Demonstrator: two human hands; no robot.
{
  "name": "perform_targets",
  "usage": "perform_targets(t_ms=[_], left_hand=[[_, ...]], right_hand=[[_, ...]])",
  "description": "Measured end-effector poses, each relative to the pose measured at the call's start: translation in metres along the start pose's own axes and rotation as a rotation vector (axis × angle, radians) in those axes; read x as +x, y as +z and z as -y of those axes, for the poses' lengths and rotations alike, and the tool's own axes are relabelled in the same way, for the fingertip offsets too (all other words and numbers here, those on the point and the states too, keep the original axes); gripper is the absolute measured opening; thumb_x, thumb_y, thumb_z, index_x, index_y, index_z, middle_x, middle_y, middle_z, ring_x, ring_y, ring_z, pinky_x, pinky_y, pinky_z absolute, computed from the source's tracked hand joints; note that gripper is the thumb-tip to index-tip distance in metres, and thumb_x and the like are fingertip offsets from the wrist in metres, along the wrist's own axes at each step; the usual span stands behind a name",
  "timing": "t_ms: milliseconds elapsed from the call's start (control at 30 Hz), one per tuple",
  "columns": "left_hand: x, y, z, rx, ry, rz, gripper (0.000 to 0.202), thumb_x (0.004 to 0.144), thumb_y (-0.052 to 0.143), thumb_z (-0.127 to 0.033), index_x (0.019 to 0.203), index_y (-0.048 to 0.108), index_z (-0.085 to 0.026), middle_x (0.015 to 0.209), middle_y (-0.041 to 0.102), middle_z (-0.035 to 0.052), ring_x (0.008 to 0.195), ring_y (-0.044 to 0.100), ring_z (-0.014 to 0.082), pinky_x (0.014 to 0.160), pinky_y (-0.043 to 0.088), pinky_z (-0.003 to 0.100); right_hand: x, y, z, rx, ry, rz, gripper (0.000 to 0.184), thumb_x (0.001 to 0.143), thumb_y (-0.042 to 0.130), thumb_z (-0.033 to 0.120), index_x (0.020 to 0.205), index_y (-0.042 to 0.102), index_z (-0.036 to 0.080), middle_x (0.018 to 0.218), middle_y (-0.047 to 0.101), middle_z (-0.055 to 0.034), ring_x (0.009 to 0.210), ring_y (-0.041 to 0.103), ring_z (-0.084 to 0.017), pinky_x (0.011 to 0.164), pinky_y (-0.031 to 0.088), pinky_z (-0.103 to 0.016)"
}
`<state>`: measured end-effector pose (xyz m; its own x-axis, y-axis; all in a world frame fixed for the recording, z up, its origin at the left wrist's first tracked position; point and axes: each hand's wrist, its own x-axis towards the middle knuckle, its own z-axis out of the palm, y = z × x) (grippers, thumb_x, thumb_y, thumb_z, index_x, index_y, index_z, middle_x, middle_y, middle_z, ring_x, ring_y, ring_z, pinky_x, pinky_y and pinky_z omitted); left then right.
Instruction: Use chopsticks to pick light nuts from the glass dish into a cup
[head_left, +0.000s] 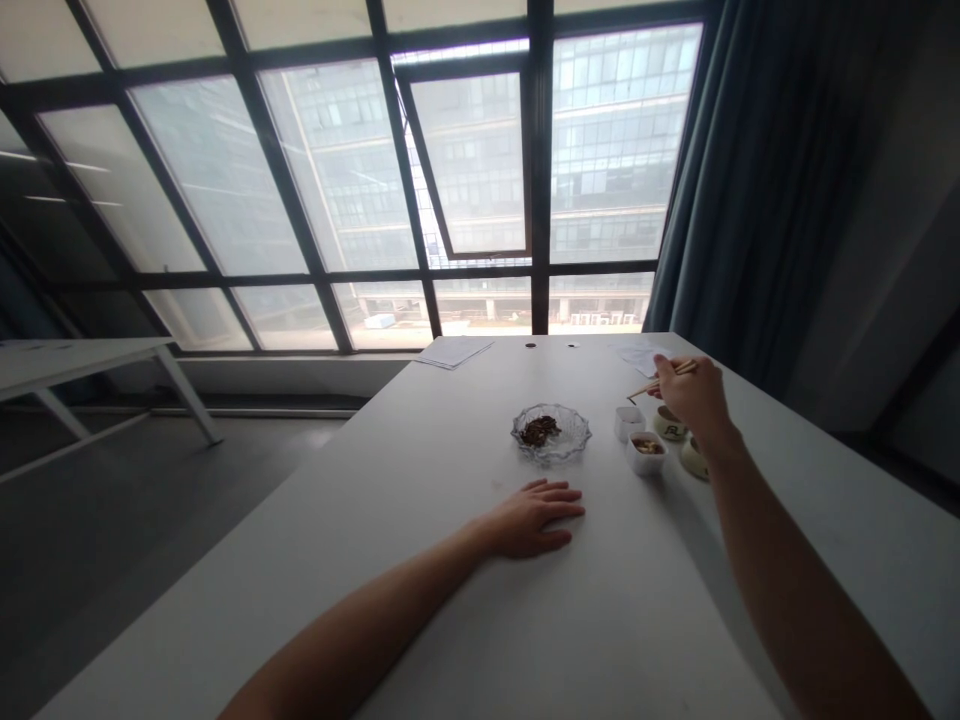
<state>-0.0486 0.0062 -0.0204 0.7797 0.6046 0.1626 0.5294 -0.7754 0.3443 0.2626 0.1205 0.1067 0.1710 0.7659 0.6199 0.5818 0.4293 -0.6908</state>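
Observation:
My right hand (691, 397) is closed around a pair of chopsticks (646, 389). A small dark piece seems to sit at their tips, above a small clear cup (628, 424); I cannot make out what it is. A second small white cup (646, 455) holds brownish and pale bits. Beside these, partly behind my right hand and forearm, are a pale green pot with a dark character (670, 427) and another greenish pot (694, 460). My left hand (534, 518) lies flat on the table, fingers spread, in front of a clear glass dish (574, 437) with a dark brown heap (540, 430) of small dry pieces.
All this stands on a long white table (420, 500). Papers (453, 351) lie at its far left corner, and a pale sheet (636, 357) lies at the far right. Another white table (90, 358) stands to the left. Windows and a dark curtain (757, 200) are beyond.

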Motion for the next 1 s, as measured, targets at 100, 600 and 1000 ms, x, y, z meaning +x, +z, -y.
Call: perform_targets(t_ms=[100,600,1000], left_hand=[[0.0,-0.001,-0.001,-0.002,0.003,-0.001,0.052,0.1,0.057,-0.045,0.151,0.051,-0.034,0.159,0.046,0.0017,0.151,0.037,0.0269,0.127,0.024,0.046],[0.002,0.0,0.0,0.013,0.015,-0.019,0.052,0.1,0.058,-0.044,0.15,0.051,-0.033,0.159,0.047,0.0018,0.15,0.038,0.028,0.126,0.025,0.046],[0.004,-0.001,-0.003,0.012,0.01,-0.012,0.052,0.101,0.057,-0.044,0.151,0.05,-0.034,0.159,0.046,0.0012,0.151,0.037,0.0279,0.126,0.024,0.046]], right_hand=[[0.0,0.0,0.005,0.011,0.093,-0.087,0.042,0.092,0.063,0.057,0.068,0.067,0.022,0.061,0.073,-0.0106,0.059,0.075,-0.03,0.056,0.062,-0.041],[-0.035,0.072,0.014,0.399,0.019,0.543,0.051,0.08,0.074,0.066,0.065,0.066,0.017,0.059,0.069,-0.0074,0.06,0.074,-0.025,0.053,0.059,-0.029],[-0.041,0.088,-0.002,0.271,-0.035,0.441,0.056,0.089,0.058,0.068,0.064,0.064,0.019,0.055,0.068,-0.0064,0.05,0.071,-0.023,0.043,0.052,-0.025]])
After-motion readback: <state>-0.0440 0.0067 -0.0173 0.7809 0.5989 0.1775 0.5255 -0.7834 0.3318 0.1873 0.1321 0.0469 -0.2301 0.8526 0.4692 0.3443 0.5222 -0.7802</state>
